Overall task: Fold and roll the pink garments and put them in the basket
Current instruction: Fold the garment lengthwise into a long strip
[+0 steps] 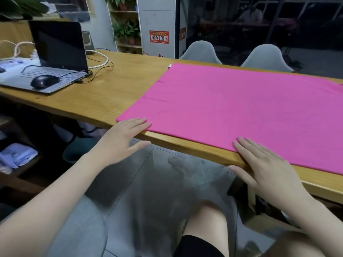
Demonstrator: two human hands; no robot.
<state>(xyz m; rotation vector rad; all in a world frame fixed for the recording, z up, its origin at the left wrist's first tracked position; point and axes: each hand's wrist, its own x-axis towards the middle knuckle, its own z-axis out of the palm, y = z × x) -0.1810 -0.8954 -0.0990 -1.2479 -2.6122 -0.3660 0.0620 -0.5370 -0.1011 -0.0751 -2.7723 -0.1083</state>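
A pink garment (241, 108) lies spread flat across the wooden table (115, 97), reaching from the near edge to the far edge and running out of view on the right. My left hand (122, 138) lies with straight fingers on the garment's near left corner at the table edge, thumb hanging below the edge. My right hand (263, 164) lies flat with its fingertips on the garment's near hem, thumb along the table's front edge. No basket shows in this view.
An open laptop (55, 58) with a black mouse (44, 81) on it and cables stands at the table's left. Two grey chairs (201, 51) stand behind the far edge. A low shelf with folded pale cloth (16, 156) is at my left, and a teal bin (78, 149) stands under the table.
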